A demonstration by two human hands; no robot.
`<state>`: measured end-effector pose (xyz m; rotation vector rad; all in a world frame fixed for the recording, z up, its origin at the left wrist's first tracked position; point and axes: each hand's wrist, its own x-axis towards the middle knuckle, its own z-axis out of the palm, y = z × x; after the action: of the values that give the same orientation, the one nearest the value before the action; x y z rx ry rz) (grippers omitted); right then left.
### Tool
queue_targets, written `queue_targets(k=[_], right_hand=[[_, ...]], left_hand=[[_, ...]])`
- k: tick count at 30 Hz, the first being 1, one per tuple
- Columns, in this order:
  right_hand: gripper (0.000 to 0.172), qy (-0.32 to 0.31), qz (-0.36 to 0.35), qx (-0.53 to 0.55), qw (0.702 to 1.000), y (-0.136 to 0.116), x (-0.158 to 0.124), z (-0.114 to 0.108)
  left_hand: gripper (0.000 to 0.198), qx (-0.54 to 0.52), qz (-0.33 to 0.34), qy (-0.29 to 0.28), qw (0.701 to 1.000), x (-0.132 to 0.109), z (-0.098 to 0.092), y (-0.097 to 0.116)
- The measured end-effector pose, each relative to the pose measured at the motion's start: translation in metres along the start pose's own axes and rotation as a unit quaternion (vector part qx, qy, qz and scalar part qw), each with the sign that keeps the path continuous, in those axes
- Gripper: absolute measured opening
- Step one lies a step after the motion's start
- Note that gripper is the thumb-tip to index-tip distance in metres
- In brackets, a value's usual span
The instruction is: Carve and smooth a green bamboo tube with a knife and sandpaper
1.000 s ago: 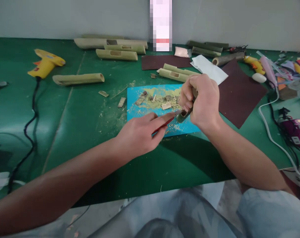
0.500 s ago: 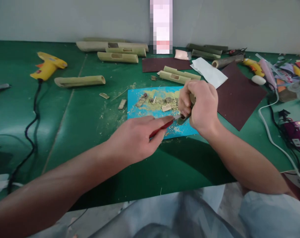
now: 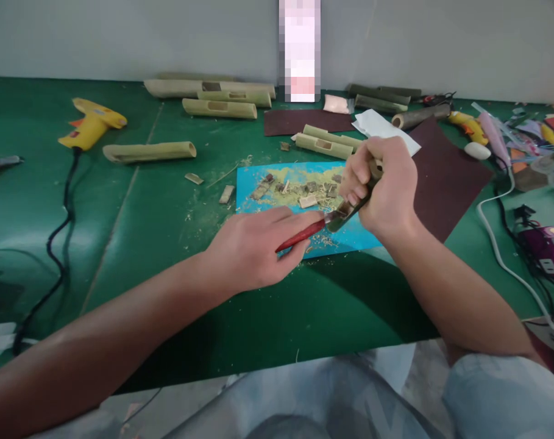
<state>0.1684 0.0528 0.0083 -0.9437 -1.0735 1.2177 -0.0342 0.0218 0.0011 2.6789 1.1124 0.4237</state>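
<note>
My left hand (image 3: 253, 247) is closed around a red-handled knife (image 3: 301, 234), index finger laid along the handle. The blade tip meets the lower end of a short green bamboo piece (image 3: 350, 210). My right hand (image 3: 384, 183) is wrapped around that bamboo piece and holds it tilted above a blue cutting mat (image 3: 258, 198). The mat is covered with yellowish shavings and small bamboo offcuts (image 3: 304, 186).
Several cut bamboo tubes (image 3: 151, 151) lie across the green table, more at the back (image 3: 219, 108). A yellow glue gun (image 3: 91, 124) with a black cord sits at left. Dark sandpaper sheets (image 3: 445, 171), white paper (image 3: 381, 125), cables and craft clutter (image 3: 539, 241) fill the right.
My right hand has lifted the bamboo piece slightly up and to the right. My left hand followed with the knife, more of the red handle showing.
</note>
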Motion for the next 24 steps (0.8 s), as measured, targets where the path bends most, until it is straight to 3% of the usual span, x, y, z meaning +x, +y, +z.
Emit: queue_targets(k=[5, 8, 14, 24], right_hand=[[0.044, 0.004, 0.036, 0.052, 0.998, -0.007, 0.010, -0.006], [0.050, 0.004, 0.064, 0.088, 0.994, -0.007, 0.017, -0.012], [0.060, 0.005, 0.048, 0.104, 0.993, 0.002, 0.025, -0.020], [0.056, -0.006, 0.174, 0.250, 0.952, 0.001, 0.024, -0.013]], left_hand=[[0.044, -0.023, -0.032, 0.038, 0.998, -0.002, -0.007, 0.005], [0.038, -0.020, -0.046, 0.043, 0.998, -0.001, -0.013, 0.005], [0.031, -0.021, -0.007, 0.077, 0.997, -0.001, -0.017, 0.006], [0.034, -0.023, 0.034, 0.056, 0.998, -0.004, -0.013, 0.006]])
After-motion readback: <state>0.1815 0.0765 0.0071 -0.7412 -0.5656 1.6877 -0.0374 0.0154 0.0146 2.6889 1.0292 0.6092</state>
